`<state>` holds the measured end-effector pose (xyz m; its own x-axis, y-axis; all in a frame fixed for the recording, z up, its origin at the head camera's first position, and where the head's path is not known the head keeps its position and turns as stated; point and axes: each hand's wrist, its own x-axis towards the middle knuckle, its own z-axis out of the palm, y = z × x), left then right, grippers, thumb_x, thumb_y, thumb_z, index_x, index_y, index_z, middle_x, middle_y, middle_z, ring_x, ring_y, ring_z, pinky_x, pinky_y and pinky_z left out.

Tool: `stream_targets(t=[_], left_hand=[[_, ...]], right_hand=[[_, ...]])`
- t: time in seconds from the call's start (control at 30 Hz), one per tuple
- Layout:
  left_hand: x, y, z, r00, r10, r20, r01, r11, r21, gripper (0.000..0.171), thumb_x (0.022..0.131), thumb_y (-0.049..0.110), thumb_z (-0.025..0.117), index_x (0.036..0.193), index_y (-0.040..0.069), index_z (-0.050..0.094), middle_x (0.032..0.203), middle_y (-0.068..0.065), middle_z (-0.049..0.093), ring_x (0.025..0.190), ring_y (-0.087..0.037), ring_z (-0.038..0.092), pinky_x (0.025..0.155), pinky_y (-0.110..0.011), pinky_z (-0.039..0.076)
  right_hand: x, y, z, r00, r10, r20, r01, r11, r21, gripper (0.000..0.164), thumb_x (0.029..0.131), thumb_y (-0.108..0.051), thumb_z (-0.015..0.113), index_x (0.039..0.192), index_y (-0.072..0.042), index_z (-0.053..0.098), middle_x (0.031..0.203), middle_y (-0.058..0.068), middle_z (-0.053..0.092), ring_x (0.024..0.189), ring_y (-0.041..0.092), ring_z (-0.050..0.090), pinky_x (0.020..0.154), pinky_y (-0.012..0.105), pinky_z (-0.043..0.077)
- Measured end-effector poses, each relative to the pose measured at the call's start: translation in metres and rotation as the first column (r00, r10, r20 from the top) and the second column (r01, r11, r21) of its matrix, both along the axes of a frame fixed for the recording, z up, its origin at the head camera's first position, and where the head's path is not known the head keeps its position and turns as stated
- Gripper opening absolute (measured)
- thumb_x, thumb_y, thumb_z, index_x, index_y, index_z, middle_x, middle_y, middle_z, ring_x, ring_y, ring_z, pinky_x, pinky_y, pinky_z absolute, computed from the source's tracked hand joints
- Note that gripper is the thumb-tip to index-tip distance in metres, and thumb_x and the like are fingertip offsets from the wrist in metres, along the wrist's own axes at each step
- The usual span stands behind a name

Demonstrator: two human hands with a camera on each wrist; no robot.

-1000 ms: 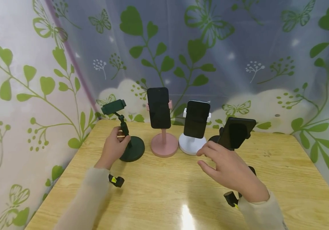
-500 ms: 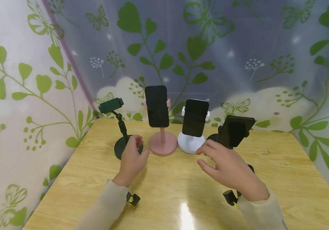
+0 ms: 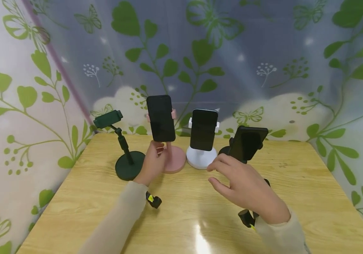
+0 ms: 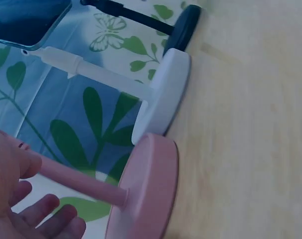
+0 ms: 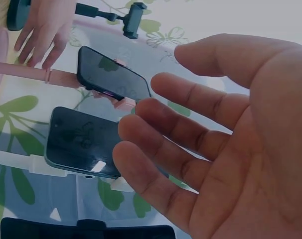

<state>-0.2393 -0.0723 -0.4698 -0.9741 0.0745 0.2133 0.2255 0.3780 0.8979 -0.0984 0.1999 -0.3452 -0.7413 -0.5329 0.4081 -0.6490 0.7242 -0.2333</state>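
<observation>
At the near edge, pale sleeves reach over the wooden table, with a black camera at each wrist. Nearest is the right hand, fingers apart and softly bent, holding nothing. It hangs before the white stand and the black stand, hiding part of the latter.

A little farther and to the left, the left hand is at the post of the pink stand, low enough to sit below the phone. Its fingers are loose and partly spread, gripping nothing that shows; whether a fingertip touches the post, I cannot tell.

The four stands make a row along the far side. The pink one stands left of centre, just beside the white; the green stand is far left, its tilted clamp without a phone. Broad round bases likely keep the tall posts steady.

Higher up, side grips hold the pink stand's phone and the white stand's phone nearly upright, screens facing the person, presumably for easy viewing. The black stand's phone slants more. Behind hangs a leaf-printed cloth.
</observation>
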Motion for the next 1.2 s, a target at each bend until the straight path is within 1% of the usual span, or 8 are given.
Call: stream_targets(t=[0.17, 0.37, 0.47, 0.6, 0.7, 0.87, 1.07, 1.2], left_hand=[[-0.014, 0.008, 0.001, 0.998, -0.011, -0.055, 0.009, 1.0, -0.03, 0.024, 0.098, 0.019, 0.052, 0.12, 0.014, 0.047, 0.121, -0.007, 0.052, 0.116, -0.022, 0.054, 0.098, -0.039, 0.044], [-0.019, 0.012, -0.004, 0.999, -0.009, -0.051, 0.004, 0.995, -0.096, 0.02, 0.099, 0.025, 0.051, 0.116, 0.014, 0.05, 0.113, -0.005, 0.055, 0.105, -0.02, 0.056, 0.092, -0.039, 0.047], [-0.021, 0.011, -0.006, 0.995, -0.014, -0.096, 0.0, 0.99, -0.142, 0.014, 0.099, 0.025, 0.05, 0.107, 0.014, 0.053, 0.106, -0.005, 0.056, 0.098, -0.019, 0.056, 0.087, -0.038, 0.047], [-0.023, 0.01, -0.009, 0.989, -0.01, -0.146, -0.024, 0.974, -0.227, 0.014, 0.1, 0.027, 0.047, 0.102, 0.015, 0.052, 0.104, -0.004, 0.057, 0.095, -0.019, 0.056, 0.083, -0.037, 0.048], [-0.021, 0.009, -0.01, 0.989, 0.003, -0.149, -0.043, 0.963, -0.268, 0.013, 0.099, 0.028, 0.047, 0.102, 0.016, 0.053, 0.103, -0.004, 0.057, 0.095, -0.019, 0.057, 0.084, -0.038, 0.048], [-0.009, 0.004, -0.01, 0.987, 0.017, -0.158, -0.067, 0.946, -0.317, 0.014, 0.099, 0.029, 0.048, 0.1, 0.016, 0.054, 0.1, -0.004, 0.058, 0.092, -0.019, 0.059, 0.081, -0.037, 0.049], [0.007, 0.002, -0.01, 0.985, 0.052, -0.162, -0.103, 0.941, -0.323, 0.015, 0.099, 0.029, 0.05, 0.103, 0.015, 0.054, 0.101, -0.005, 0.06, 0.093, -0.02, 0.061, 0.081, -0.039, 0.05], [0.016, 0.001, -0.012, 0.983, 0.054, -0.178, -0.112, 0.936, -0.335, 0.014, 0.099, 0.029, 0.05, 0.104, 0.016, 0.053, 0.101, -0.004, 0.06, 0.094, -0.019, 0.062, 0.08, -0.039, 0.051]], right_hand=[[0.001, 0.001, 0.002, 1.0, 0.006, -0.01, -0.006, 1.0, -0.015, 0.015, 0.089, -0.028, 0.064, 0.103, -0.024, 0.063, 0.102, -0.015, 0.053, 0.075, -0.001, 0.048, 0.059, 0.02, 0.043], [0.001, 0.003, 0.003, 1.0, 0.013, -0.001, -0.013, 0.999, -0.031, 0.016, 0.089, -0.027, 0.063, 0.104, -0.024, 0.063, 0.102, -0.016, 0.052, 0.072, 0.0, 0.047, 0.057, 0.019, 0.042], [0.0, 0.004, 0.004, 1.0, 0.016, -0.005, -0.016, 0.999, -0.038, 0.017, 0.088, -0.026, 0.064, 0.105, -0.022, 0.063, 0.102, -0.016, 0.052, 0.071, 0.0, 0.047, 0.057, 0.018, 0.042], [-0.001, 0.006, 0.004, 1.0, 0.016, -0.001, -0.016, 0.999, -0.04, 0.017, 0.088, -0.026, 0.064, 0.105, -0.022, 0.062, 0.102, -0.016, 0.052, 0.068, 0.0, 0.046, 0.056, 0.018, 0.041], [-0.002, 0.007, 0.004, 1.0, 0.015, 0.003, -0.015, 0.999, -0.038, 0.017, 0.088, -0.025, 0.064, 0.105, -0.023, 0.062, 0.103, -0.016, 0.052, 0.069, -0.001, 0.046, 0.056, 0.017, 0.041], [0.0, 0.005, 0.003, 1.0, 0.02, -0.003, -0.02, 0.999, -0.044, 0.018, 0.088, -0.025, 0.065, 0.105, -0.022, 0.063, 0.102, -0.016, 0.052, 0.069, -0.001, 0.046, 0.056, 0.018, 0.041], [0.0, 0.002, 0.004, 0.999, 0.032, -0.005, -0.033, 0.998, -0.044, 0.018, 0.088, -0.025, 0.065, 0.105, -0.022, 0.062, 0.102, -0.016, 0.052, 0.065, 0.0, 0.045, 0.054, 0.018, 0.04], [-0.001, 0.002, 0.004, 1.0, 0.027, 0.0, -0.027, 0.999, -0.039, 0.018, 0.088, -0.026, 0.065, 0.105, -0.022, 0.063, 0.101, -0.016, 0.052, 0.064, -0.001, 0.044, 0.054, 0.018, 0.04]])
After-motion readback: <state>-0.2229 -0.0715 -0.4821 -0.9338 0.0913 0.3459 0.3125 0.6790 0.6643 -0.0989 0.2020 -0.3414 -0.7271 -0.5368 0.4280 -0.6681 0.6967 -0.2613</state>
